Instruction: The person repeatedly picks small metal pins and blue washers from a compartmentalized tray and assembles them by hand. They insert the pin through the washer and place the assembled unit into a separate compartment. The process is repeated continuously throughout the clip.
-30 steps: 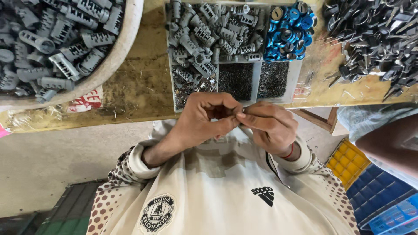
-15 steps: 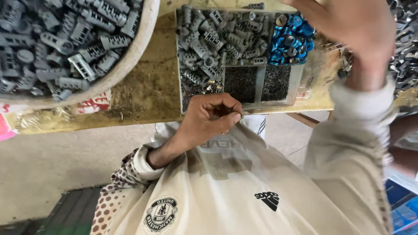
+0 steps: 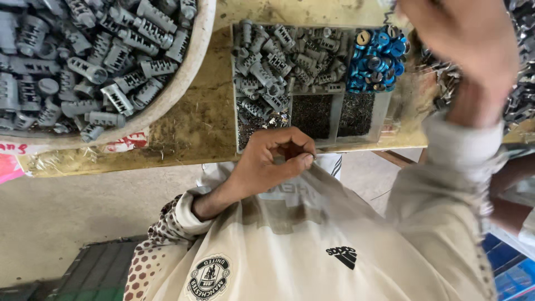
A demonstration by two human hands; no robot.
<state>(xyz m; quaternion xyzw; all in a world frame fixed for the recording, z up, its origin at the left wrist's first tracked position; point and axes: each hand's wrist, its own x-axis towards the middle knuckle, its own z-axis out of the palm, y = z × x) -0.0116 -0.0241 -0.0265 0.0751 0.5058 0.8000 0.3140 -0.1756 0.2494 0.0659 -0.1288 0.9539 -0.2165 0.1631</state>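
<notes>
The person's left hand (image 3: 276, 161) is curled in close to the chest, just below the near edge of the worktop (image 3: 212, 111). Its thumb and fingertips (image 3: 305, 159) are pinched narrowly together; whatever they grip is too small to make out, perhaps one tiny metal piece, though I cannot tell for sure. The right hand (image 3: 462, 50) is raised high at the right, near the camera and blurred, over the heap of dark metal parts (image 3: 521, 83) at the far right of the worktop. Whether it is wide or closed on anything cannot be told from here.

Just above the left hand sits a divided tray (image 3: 334, 120). Its larger section holds grey plastic cylinders (image 3: 278, 61), a corner section is packed with blue round caps (image 3: 376, 61), and the two small near compartments hold fine dark bits (image 3: 312, 114). To the left, well apart from the tray, a big pale bowl (image 3: 189, 83) is filled with larger grey ribbed plastic pieces (image 3: 83, 67). The person wears a cream shirt (image 3: 290, 251) with a patterned cuff at the left wrist. The floor (image 3: 67, 223) below is bare concrete.
</notes>
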